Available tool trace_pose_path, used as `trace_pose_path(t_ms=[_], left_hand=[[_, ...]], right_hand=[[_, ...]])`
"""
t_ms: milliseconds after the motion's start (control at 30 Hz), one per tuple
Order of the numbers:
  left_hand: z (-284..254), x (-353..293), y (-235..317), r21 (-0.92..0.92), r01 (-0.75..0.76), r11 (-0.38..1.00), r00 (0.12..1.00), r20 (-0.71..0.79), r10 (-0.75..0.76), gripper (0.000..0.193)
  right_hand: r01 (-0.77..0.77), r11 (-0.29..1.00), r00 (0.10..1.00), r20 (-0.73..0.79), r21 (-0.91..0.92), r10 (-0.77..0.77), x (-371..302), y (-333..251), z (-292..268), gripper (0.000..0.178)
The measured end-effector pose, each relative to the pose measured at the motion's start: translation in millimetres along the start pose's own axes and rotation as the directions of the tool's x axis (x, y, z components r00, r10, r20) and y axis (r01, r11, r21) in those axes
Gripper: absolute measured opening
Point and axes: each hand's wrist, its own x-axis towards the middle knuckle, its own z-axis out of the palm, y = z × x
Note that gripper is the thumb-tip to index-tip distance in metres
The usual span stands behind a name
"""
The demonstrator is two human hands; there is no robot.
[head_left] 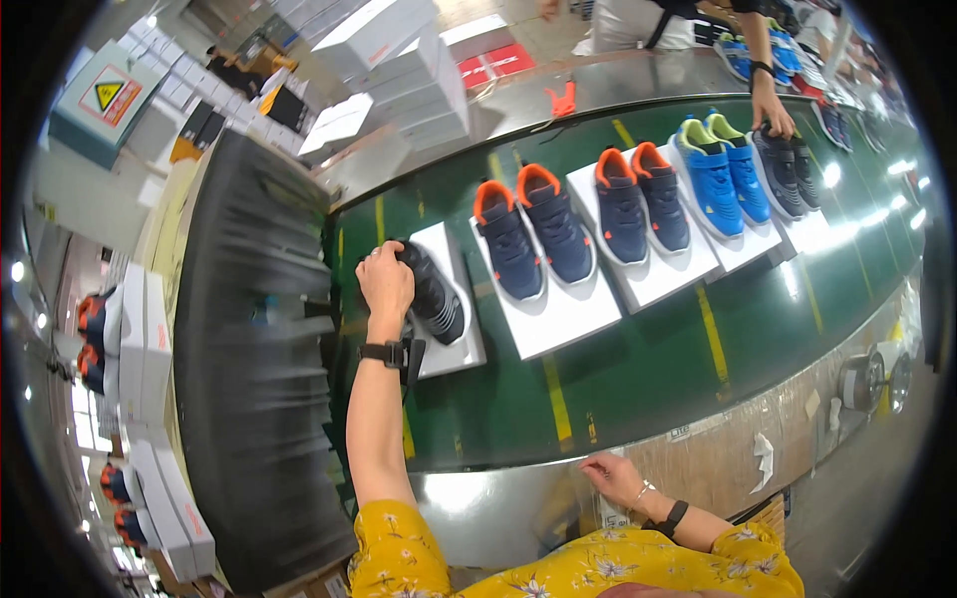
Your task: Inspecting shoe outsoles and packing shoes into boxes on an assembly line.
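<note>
Yellow floral sleeves fill the lower edge. From them our right hand (616,478) rests with fingers loosely spread on the steel rim (478,488) of the conveyor, holding nothing, apparently as a brace. Our left hand (385,281) reaches well forward and is closed over the heel end of a black shoe (435,294), which lies on a white box lid (461,349) at the near-left end of the green belt (638,369). We judge the grip is there to seat or straighten the shoe on its lid.

Further along the belt, pairs sit side by side on separate white lids, toes towards us, apparently for easy checking: navy with orange collars (533,234), a second navy-orange pair (641,204), bright blue with lime collars (725,174), and a dark pair (786,169) touched by another person's hand (773,110).

Packaging noted: a stack of plain white shoeboxes (399,60) beyond the belt, and open white boxes with shoes (115,334) at far left. A grey cabinet at upper left carries a yellow triangular warning sign (108,95). Red floor markings (493,62) lie behind the stack.
</note>
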Motion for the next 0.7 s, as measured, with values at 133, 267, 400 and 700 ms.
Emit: trace_pose_path(t_ms=[133, 267, 400, 700], left_hand=[[-4, 18, 97, -0.182, -0.234, 0.955, 0.966, -0.15, 0.209, 0.048], [24, 45, 175, -0.214, -0.247, 0.945, 0.899, 0.314, 0.306, 0.066], [2, 53, 135, 0.04, -0.028, 0.999, 0.948, 0.317, 0.014, 0.068], [10, 2, 129, -0.592, 0.14, 0.794, 0.959, 0.279, 0.039, 0.049]], right_hand=[[0.004, 1.0, 0.999, -0.039, 0.031, -0.003, 2, 21, 7, 0.016], [-0.032, 0.999, 0.999, 0.007, 0.035, 0.032, 1, 16, 6, 0.016], [-0.017, 0.996, 0.998, 0.066, 0.092, 0.011, 13, -16, 7, 0.016], [-0.044, 0.999, 0.992, -0.119, 0.012, 0.045, -23, 17, -18, 0.013]])
